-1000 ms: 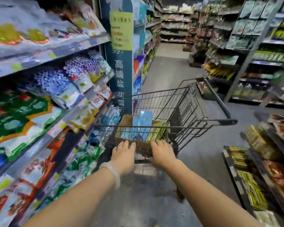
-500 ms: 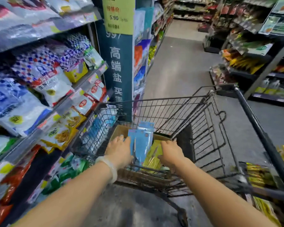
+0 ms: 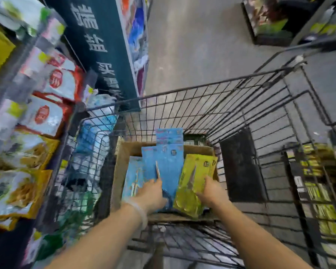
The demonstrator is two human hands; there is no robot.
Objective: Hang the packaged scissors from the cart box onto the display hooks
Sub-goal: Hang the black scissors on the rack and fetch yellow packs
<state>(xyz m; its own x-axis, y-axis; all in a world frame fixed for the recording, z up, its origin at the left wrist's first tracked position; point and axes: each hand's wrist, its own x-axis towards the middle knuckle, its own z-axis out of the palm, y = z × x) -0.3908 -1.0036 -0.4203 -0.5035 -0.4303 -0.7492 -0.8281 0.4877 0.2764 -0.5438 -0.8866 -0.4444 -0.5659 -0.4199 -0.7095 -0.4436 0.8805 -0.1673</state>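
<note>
A brown cardboard box (image 3: 124, 152) sits in the near left corner of a black wire cart (image 3: 241, 105). Upright in it are blue packaged scissors (image 3: 169, 162) and, to their right, yellow-green packaged scissors (image 3: 198, 171). My left hand (image 3: 151, 195) reaches into the box and lies on the blue packs, fingers around the front one. My right hand (image 3: 211, 193) grips the lower part of the yellow-green packs. No display hooks are in view.
Shelves of bagged goods (image 3: 37, 113) run along the left, close against the cart. A dark teal sign panel (image 3: 101, 55) stands at the shelf end. The grey aisle floor (image 3: 192, 45) stretches ahead. More shelving (image 3: 322, 181) stands at the right.
The view tipped down and closer over the cart. Both hands went from the box's near edge into the box, the left onto the blue packs, the right onto the yellow-green packs.
</note>
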